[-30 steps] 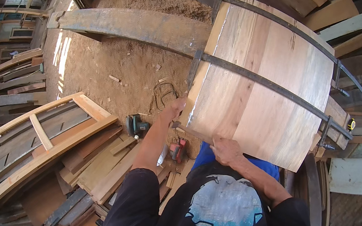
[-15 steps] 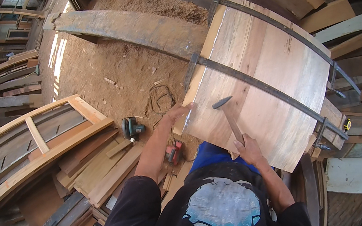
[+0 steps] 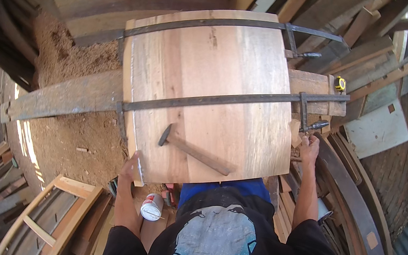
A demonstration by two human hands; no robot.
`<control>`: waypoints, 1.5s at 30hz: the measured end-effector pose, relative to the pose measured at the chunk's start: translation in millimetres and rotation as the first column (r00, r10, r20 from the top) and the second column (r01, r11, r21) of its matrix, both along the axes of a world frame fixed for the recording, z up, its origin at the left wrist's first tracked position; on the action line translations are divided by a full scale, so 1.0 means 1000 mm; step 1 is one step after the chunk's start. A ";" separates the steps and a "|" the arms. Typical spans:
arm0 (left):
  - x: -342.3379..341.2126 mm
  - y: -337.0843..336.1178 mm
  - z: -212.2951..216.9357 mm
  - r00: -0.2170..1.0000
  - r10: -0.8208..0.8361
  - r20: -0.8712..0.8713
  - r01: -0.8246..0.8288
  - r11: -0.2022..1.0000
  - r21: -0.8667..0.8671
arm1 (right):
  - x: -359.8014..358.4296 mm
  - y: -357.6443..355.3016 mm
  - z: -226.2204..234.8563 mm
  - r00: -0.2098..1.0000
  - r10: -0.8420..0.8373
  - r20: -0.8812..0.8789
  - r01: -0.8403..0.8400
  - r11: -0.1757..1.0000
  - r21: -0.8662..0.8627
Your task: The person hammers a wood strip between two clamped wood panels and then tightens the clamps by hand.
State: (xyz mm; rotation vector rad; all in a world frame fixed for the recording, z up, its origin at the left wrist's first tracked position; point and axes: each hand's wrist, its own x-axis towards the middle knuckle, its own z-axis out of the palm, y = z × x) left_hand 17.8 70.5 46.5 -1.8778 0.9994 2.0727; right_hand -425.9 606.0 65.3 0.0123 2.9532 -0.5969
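Note:
A panel of glued boards (image 3: 222,77) lies across a thick beam (image 3: 71,90), with a narrow strip (image 3: 130,73) along its left edge. White glue shows at that seam. Two dark bar clamps span the panel, a far clamp (image 3: 205,21) and a near clamp (image 3: 208,98). A hammer (image 3: 195,150) rests on the panel, touched by neither hand. At the near left corner, my left hand (image 3: 129,166) grips the panel's edge, its fingers partly hidden. Beside the right edge, my right hand (image 3: 310,148) has curled fingers just below the near clamp's handle (image 3: 317,125); what they hold is unclear.
A yellow tape measure (image 3: 340,84) sits on the beam's right end. Below the panel stands a white can (image 3: 151,207) with a stick across it. Lower left is a wooden frame (image 3: 41,230); stacked boards (image 3: 354,221) lie at right, and sawdust (image 3: 72,48) is heaped at the far left.
My right hand has let go of the hammer, leaving it on the panel, and moved to the near clamp's handle end. My left hand remains at the left edge, a little nearer the corner. The view has turned.

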 end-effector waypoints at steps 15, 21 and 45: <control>-0.018 -0.129 -0.033 0.903 0.147 -0.403 -0.179 0.983 -0.042 | -0.094 0.051 -0.090 0.594 -0.197 0.780 0.791 -0.029 -0.611; -0.093 -0.135 -0.035 0.914 0.133 -0.383 -0.096 0.989 0.114 | -0.100 0.085 -0.102 0.656 -0.232 0.718 0.718 -0.099 -0.689; -0.090 -0.135 -0.047 0.897 0.253 -0.362 -0.295 0.953 -0.066 | 0.041 -0.169 0.060 0.695 0.501 0.516 -0.395 0.866 -0.308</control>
